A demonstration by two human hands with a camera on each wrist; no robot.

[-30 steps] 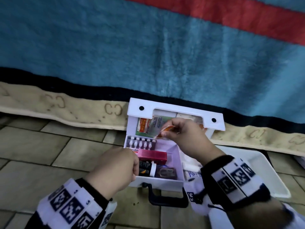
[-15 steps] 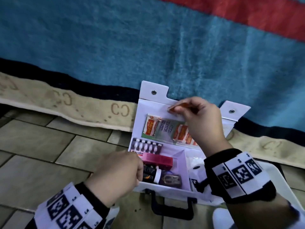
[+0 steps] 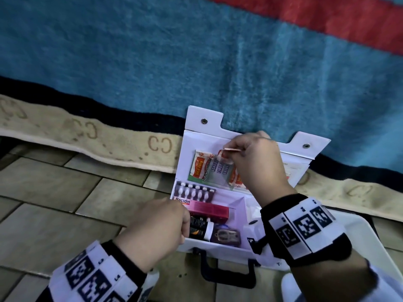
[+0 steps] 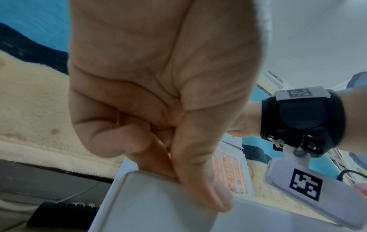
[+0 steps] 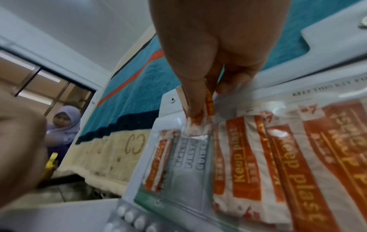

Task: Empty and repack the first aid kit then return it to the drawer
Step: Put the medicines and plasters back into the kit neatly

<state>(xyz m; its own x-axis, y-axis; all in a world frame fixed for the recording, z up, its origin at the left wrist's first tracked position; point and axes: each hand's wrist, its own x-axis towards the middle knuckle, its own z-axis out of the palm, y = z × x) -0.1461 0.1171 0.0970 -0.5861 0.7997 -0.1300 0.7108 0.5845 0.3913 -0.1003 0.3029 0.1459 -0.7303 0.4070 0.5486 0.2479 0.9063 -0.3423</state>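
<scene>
A white first aid kit [image 3: 220, 250] stands open on the tiled floor, its lid [image 3: 205, 141] leaning back against a blanket. My left hand [image 3: 161, 223] grips the kit's front left wall [image 4: 151, 196]. My right hand [image 3: 255, 162] pinches orange-and-white plaster strips [image 5: 198, 114] at the mouth of the clear lid pocket [image 5: 190, 172], which holds more plasters [image 5: 288, 157] and a first aid guide [image 3: 218, 173]. In the tray lie a pill blister [image 3: 194, 191], a pink Bacidin box [image 3: 207, 209], a dark bottle [image 3: 199, 229] and a dark pouch [image 3: 225, 235].
A blue, red and cream blanket [image 3: 196, 62] hangs behind the kit. A white tray or lid [image 3: 370, 243] lies on the floor to the right. The kit's black handle [image 3: 226, 273] points toward me. Another person [image 5: 63, 125] shows far off in the right wrist view.
The lid has swung up and back from nearly flat to open. My right hand rose with the plasters to the top of the lid pocket. My left hand kept its hold.
</scene>
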